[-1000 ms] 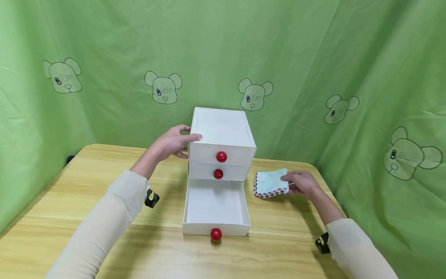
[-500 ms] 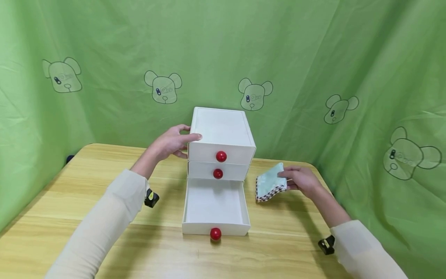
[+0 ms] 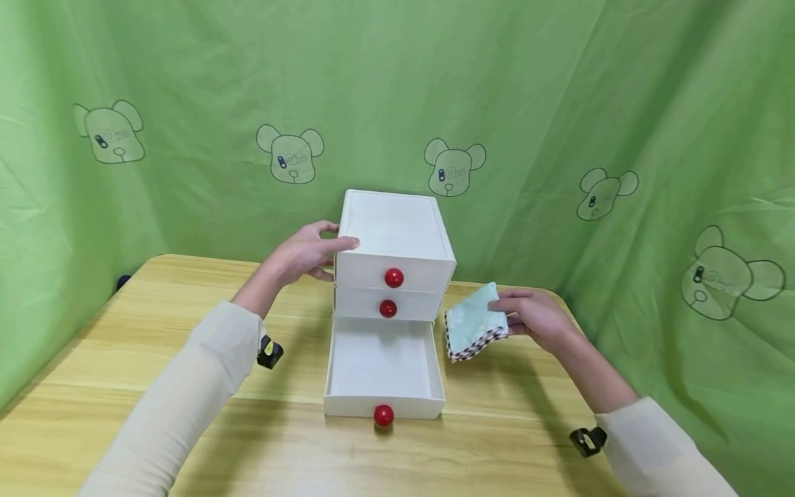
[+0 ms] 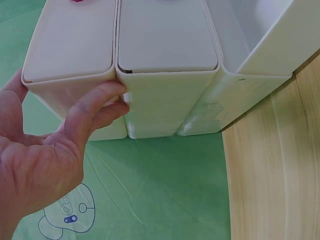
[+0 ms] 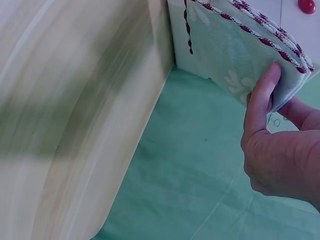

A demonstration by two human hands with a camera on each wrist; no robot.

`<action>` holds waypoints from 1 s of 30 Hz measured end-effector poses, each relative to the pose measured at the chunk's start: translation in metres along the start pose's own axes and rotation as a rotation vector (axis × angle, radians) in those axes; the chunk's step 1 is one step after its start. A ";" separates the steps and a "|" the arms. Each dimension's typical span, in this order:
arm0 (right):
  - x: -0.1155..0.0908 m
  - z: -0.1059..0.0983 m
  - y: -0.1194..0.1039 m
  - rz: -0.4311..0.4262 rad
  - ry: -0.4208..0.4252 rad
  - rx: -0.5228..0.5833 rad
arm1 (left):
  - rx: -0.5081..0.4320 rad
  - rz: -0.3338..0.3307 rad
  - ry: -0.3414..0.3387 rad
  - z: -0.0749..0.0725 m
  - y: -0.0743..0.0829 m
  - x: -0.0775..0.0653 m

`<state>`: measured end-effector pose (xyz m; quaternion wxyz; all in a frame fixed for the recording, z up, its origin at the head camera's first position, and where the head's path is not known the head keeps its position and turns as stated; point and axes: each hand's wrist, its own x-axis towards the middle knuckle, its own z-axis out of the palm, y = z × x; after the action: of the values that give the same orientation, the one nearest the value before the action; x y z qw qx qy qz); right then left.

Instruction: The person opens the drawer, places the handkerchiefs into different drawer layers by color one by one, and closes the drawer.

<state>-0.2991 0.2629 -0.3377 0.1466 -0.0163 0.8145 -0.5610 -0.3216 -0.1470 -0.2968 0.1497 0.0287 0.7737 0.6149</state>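
Note:
A white drawer cabinet (image 3: 397, 224) with three red-knobbed drawers stands mid-table in the head view. Its bottom drawer (image 3: 381, 359) is pulled out and bare inside; the upper two are closed. My left hand (image 3: 306, 254) holds the cabinet's upper left side, thumb on the top edge; in the left wrist view, fingers (image 4: 102, 97) of this hand lie along the side wall. To the right of the cabinet, my right hand (image 3: 534, 319) pinches a folded light-blue towel (image 3: 473, 323) with a checked dark-red and white border. The towel hangs tilted above the table, thumb on its near face.
The wooden table (image 3: 155, 345) extends to both sides and in front of the cabinet. Behind and around it hangs a green curtain (image 3: 373, 83) printed with bear heads. Black wrist mounts (image 3: 270, 352) sit at both cuffs.
My right hand has lifted the towel from the table, tilted it and brought it a little left toward the cabinet. My left hand keeps its place on the cabinet.

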 end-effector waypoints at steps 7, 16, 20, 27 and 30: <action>-0.015 0.007 -0.011 0.001 -0.059 0.074 | 0.000 0.004 -0.005 0.000 -0.002 0.003; -0.031 0.020 -0.026 -0.008 -0.114 0.087 | 0.005 0.008 -0.001 -0.001 -0.002 0.003; -0.036 0.028 -0.032 -0.012 -0.134 0.075 | 0.000 0.008 -0.002 -0.001 -0.002 0.002; -0.035 0.042 -0.036 -0.014 -0.151 0.099 | -0.004 0.009 0.000 0.000 0.000 0.000; -0.034 0.048 -0.034 -0.011 -0.162 0.112 | -0.007 0.007 0.000 0.000 0.000 0.000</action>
<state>-0.2590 0.2127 -0.3147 0.2097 -0.0579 0.7673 -0.6033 -0.3218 -0.1470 -0.2963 0.1478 0.0311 0.7713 0.6182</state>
